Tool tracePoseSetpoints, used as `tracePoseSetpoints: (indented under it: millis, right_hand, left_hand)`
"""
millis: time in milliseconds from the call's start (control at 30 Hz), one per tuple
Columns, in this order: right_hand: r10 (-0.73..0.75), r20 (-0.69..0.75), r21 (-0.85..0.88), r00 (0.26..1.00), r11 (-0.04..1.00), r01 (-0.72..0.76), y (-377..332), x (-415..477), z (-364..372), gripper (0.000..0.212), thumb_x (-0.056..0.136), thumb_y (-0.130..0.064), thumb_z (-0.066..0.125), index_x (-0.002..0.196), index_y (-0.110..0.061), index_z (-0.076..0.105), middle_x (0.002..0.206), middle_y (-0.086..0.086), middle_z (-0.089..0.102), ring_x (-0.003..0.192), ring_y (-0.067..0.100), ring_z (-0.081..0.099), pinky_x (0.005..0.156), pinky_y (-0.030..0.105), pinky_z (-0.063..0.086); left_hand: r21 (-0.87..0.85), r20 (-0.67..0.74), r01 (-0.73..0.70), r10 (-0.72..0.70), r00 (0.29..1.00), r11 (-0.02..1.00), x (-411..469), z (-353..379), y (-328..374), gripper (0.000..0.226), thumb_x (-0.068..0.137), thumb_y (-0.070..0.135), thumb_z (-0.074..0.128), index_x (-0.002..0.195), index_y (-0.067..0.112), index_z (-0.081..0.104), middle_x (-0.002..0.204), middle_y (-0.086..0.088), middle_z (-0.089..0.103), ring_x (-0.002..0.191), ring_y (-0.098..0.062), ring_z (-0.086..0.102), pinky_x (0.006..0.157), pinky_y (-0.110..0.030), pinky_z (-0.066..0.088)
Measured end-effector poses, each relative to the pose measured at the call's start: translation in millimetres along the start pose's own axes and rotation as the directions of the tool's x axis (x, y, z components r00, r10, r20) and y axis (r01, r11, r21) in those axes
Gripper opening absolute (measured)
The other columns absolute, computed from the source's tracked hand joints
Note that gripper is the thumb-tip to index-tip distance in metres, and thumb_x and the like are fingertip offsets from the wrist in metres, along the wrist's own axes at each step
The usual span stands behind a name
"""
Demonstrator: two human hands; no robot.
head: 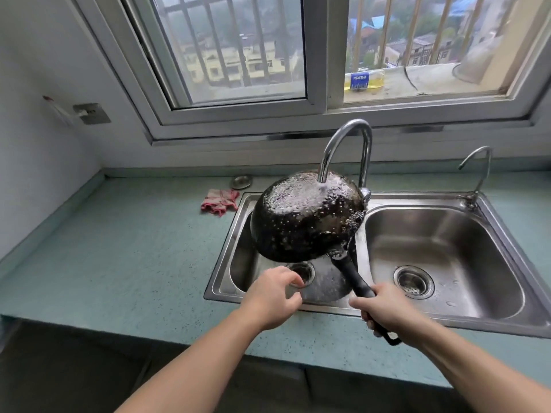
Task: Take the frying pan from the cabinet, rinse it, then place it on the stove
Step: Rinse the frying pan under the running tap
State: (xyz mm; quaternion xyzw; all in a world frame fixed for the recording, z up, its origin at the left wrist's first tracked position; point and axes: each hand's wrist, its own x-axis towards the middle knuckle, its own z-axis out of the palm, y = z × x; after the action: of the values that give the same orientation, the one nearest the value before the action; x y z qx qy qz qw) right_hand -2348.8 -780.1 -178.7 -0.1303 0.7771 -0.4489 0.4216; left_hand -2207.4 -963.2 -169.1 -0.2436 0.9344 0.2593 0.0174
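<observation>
Frying pan [307, 216] is upside down and tilted over the left basin [238, 257] of the double sink. Its black underside sits under the spout of the tall faucet [348, 144], water running over it and beading across. Right hand [384, 314] is at the end of the black handle [351, 275], fingers [368, 318] clenched round it, thumb on top, forearm in from lower right. Handle slopes down from pan to hand, near the divider between basins. Left hand [274, 299] hovers over the basin's front rim, near the drain [302, 272], palm down. Its fingers are loosely curled, grasping nothing, clear of the pan. Pink cloth [220, 201] lies on the teal surface [119, 248], just left of the sink.
</observation>
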Motion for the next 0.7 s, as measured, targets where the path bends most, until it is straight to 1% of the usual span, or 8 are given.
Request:
tracePoseSetpoints:
  millis: [100,267,400,500,700]
  right_hand:
    - [0.012,-0.015,0.006,1.0,1.0,-0.012,8.0,-21.2,9.7,0.014,0.083,-0.004,0.064,0.078,-0.004,0.051,0.055,0.01,0.049,0.038,0.017,0.043,0.037,0.022,0.036]
    - [0.02,-0.065,0.001,0.998,1.0,-0.02,17.9,-52.2,25.3,0.017,0.082,-0.002,0.064,0.073,-0.004,0.05,0.05,0.008,0.048,0.034,0.015,0.041,0.037,0.021,0.036]
    - [0.028,-0.083,0.003,0.996,1.0,-0.028,24.1,-74.8,31.7,0.019,0.083,-0.004,0.063,0.073,-0.005,0.047,0.049,0.008,0.048,0.033,0.016,0.04,0.037,0.018,0.032]
    - [0.023,-0.099,-0.021,0.995,0.999,-0.026,25.2,-88.4,35.0,0.019,0.086,-0.006,0.063,0.074,-0.005,0.048,0.046,0.007,0.047,0.027,0.014,0.038,0.032,0.013,0.028]
    - [0.015,-0.13,-0.04,0.991,0.999,-0.02,27.6,-93.4,33.7,0.021,0.086,-0.007,0.064,0.073,-0.006,0.048,0.049,0.006,0.048,0.026,0.011,0.04,0.032,0.014,0.03]
  left_hand:
    - [0.029,-0.022,-0.01,0.01,1.0,1.0,-17.1,-6.1,-2.0,0.031,0.087,0.033,0.053,0.116,0.03,0.062,0.128,0.015,0.055,0.122,-0.006,0.044,0.105,-0.029,0.039]
    - [0.069,-0.029,-0.025,0.027,0.999,0.997,-44.3,-11.8,-5.4,0.033,0.087,0.033,0.053,0.119,0.031,0.059,0.131,0.014,0.054,0.125,-0.008,0.043,0.105,-0.032,0.04]
    - [0.088,-0.024,-0.055,0.057,0.998,0.995,-64.5,-12.5,-9.2,0.032,0.087,0.033,0.054,0.118,0.03,0.059,0.129,0.013,0.055,0.123,-0.009,0.045,0.104,-0.031,0.039]
    - [0.099,-0.033,-0.076,0.079,0.996,0.992,-75.4,-12.5,-10.4,0.033,0.086,0.032,0.055,0.118,0.029,0.061,0.129,0.012,0.056,0.122,-0.011,0.047,0.106,-0.031,0.038]
    - [0.087,-0.045,-0.078,0.082,0.996,0.993,-82.5,-14.0,-11.5,0.032,0.085,0.033,0.055,0.116,0.03,0.062,0.126,0.013,0.057,0.12,-0.011,0.047,0.105,-0.032,0.039]
